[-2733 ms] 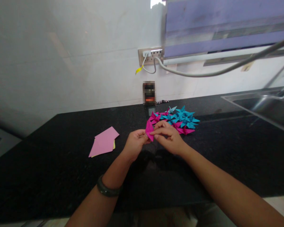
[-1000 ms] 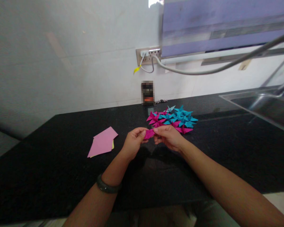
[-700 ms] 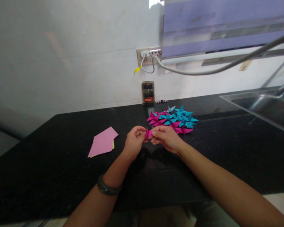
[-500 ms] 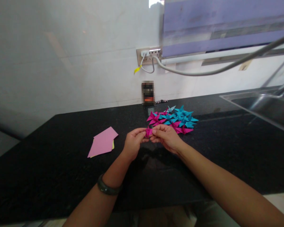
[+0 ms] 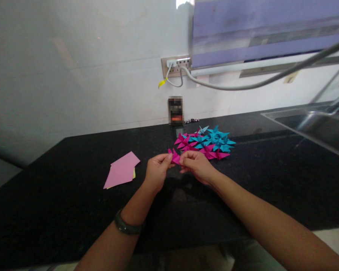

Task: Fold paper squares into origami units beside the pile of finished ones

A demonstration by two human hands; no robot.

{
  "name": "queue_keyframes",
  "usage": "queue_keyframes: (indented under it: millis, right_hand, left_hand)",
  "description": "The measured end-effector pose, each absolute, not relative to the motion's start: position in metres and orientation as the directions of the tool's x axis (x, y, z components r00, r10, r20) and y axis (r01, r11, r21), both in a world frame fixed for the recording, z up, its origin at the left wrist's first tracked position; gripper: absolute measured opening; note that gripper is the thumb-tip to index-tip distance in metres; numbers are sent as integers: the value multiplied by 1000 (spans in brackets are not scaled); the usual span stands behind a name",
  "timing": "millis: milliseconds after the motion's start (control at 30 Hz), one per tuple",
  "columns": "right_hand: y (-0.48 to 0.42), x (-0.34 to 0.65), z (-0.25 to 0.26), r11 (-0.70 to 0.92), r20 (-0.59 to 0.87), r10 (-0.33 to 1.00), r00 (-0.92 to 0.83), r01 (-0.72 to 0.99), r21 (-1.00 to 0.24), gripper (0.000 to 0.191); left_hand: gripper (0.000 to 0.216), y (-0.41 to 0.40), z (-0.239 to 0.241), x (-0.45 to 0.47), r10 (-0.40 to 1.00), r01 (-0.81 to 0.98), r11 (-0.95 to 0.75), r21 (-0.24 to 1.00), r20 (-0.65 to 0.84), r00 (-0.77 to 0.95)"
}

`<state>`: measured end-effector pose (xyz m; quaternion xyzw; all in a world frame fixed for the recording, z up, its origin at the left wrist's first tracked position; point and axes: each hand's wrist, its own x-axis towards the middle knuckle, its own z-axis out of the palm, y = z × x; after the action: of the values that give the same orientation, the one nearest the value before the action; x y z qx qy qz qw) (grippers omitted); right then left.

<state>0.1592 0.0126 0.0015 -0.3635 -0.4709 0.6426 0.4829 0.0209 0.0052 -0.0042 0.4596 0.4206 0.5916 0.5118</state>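
Note:
Both hands meet above the black counter (image 5: 59,210). My left hand (image 5: 156,171) and my right hand (image 5: 196,166) each pinch a small folded magenta paper piece (image 5: 174,157) between thumb and fingers, holding it just above the surface. Its pointed tips stick out between the two hands. Right behind it lies a pile of folded magenta and blue paper pieces (image 5: 207,141). A dark band sits on my left wrist.
Flat pink sheets over a yellow one (image 5: 121,170) lie to the left on the counter. A small dark box (image 5: 175,110) stands against the white wall under a socket (image 5: 176,66) with cables. A steel sink (image 5: 313,122) is at the far right.
The magenta paper was a larger flat shape, then got folded narrower between my fingers. Now it is a small pointed piece, and both hands have shifted slightly left.

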Motion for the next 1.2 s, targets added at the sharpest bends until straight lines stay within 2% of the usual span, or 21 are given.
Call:
queue_keyframes:
  millis: [367, 533, 733, 967, 1200]
  right_hand:
    - [18, 161, -9, 32, 46, 954, -296, -51, -998, 8]
    - [15, 163, -2, 35, 59, 946, -320, -79, -996, 11]
    - [14, 165, 5, 37, 78, 948, -308, -134, -990, 26]
    - [21, 166, 0, 198, 198, 947, -253, -24, -980, 14]
    - [21, 166, -5, 253, 243, 940, -240, 11, -968, 13]
  left_hand:
    - [18, 3, 2, 24, 997, -202, -75, 977, 78, 7]
    - [14, 4, 1, 22, 998, -228, -64, 971, 69, 12]
    - [18, 4, 0, 20, 996, -212, -70, 975, 79, 35]
    - [21, 3, 1, 23, 993, -129, -116, 985, 114, -28]
    - [14, 4, 2, 21, 987, -117, -150, 982, 155, 35]
